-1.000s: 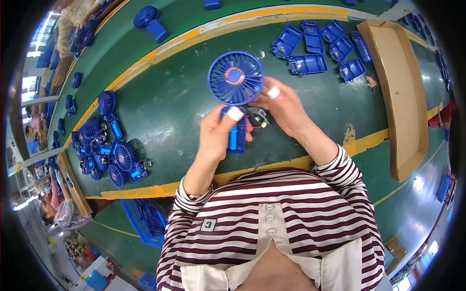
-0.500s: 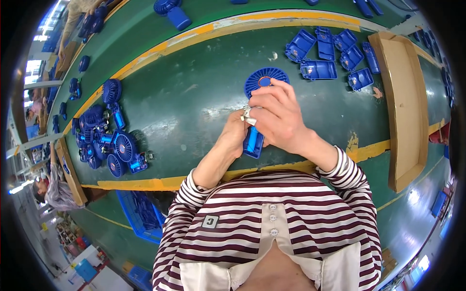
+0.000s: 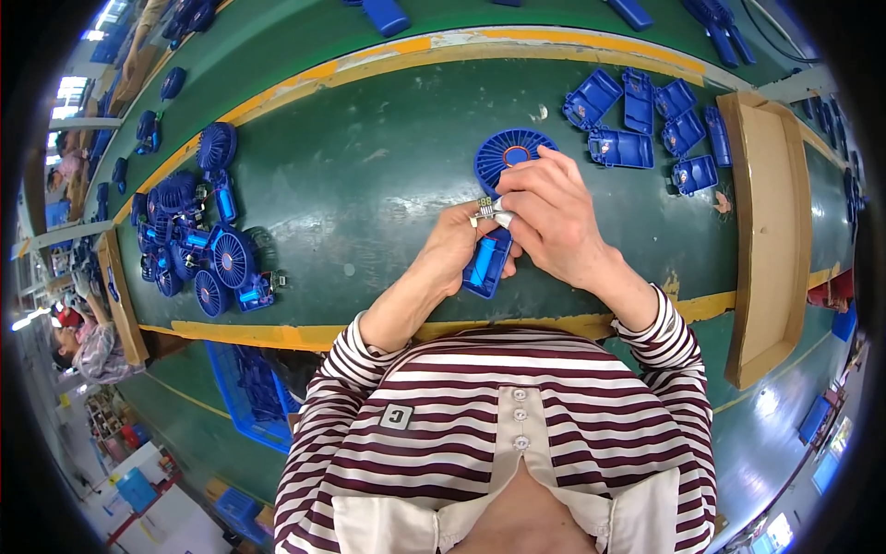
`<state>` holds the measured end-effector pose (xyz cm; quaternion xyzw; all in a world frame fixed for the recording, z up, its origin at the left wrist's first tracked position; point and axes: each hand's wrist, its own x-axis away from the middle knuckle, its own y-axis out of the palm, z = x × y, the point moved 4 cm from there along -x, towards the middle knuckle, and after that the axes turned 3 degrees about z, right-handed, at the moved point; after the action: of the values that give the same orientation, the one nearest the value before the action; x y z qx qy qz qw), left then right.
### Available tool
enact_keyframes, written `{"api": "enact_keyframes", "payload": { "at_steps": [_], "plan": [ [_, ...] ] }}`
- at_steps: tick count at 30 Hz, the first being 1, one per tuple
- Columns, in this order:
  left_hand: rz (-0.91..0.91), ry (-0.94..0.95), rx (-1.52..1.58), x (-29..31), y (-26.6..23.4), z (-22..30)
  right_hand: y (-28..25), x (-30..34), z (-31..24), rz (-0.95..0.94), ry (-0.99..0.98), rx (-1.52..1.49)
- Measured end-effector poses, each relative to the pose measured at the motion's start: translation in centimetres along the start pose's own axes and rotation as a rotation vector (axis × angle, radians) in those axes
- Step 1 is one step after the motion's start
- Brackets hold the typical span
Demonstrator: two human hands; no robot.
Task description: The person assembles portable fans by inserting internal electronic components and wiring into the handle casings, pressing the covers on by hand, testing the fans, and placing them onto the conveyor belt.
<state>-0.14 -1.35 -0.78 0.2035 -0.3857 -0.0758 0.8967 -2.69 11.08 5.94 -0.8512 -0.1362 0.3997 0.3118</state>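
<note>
A blue handheld fan [image 3: 489, 159] with a round slatted head is held between my hands, above the near part of the green table. Its handle is uncovered, and a bright blue cylindrical battery [image 3: 483, 261] shows inside. My left hand [image 3: 439, 257] is closed round the handle from the left side. At the fan's neck a small circuit board [image 3: 485, 205] sits at my left fingertips. My right hand [image 3: 556, 220] bends over the neck, thumb and fingers pinching a small silvery-white piece [image 3: 503, 217] beside the board. The right fingers partly hide the fan head.
Several open-handled fans [image 3: 231, 258] lie piled at the left. Several blue handle covers [image 3: 620, 148] lie at the far right, by an upright-edged cardboard tray [image 3: 766, 231]. Beyond a yellow strip, more blue parts [image 3: 383, 17] lie on a green surface. Below the table edge is a blue crate [image 3: 242, 406].
The view has turned slightly. My right hand's thumb has drawn back a little to the right, and more of the circuit board and battery shows. Both hands keep hold.
</note>
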Motion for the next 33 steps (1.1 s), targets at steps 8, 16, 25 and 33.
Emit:
{"api": "enact_keyframes", "payload": {
  "at_steps": [8,16,25,33],
  "plan": [
    [-0.036,0.052,0.203,0.4,0.1,0.6,0.0,1.8,-0.7,0.199,-0.128,0.046],
    [0.098,0.172,0.205,-0.1,0.4,0.6,0.4,3.0,0.1,0.176,-0.132,0.043],
    [0.136,0.161,0.163,-0.7,0.0,0.1,-0.1,2.4,0.5,0.061,-0.104,0.065],
    [0.069,0.141,0.254,-0.1,0.8,1.6,-0.6,1.2,1.4,0.040,0.182,-0.212]
  ]
}}
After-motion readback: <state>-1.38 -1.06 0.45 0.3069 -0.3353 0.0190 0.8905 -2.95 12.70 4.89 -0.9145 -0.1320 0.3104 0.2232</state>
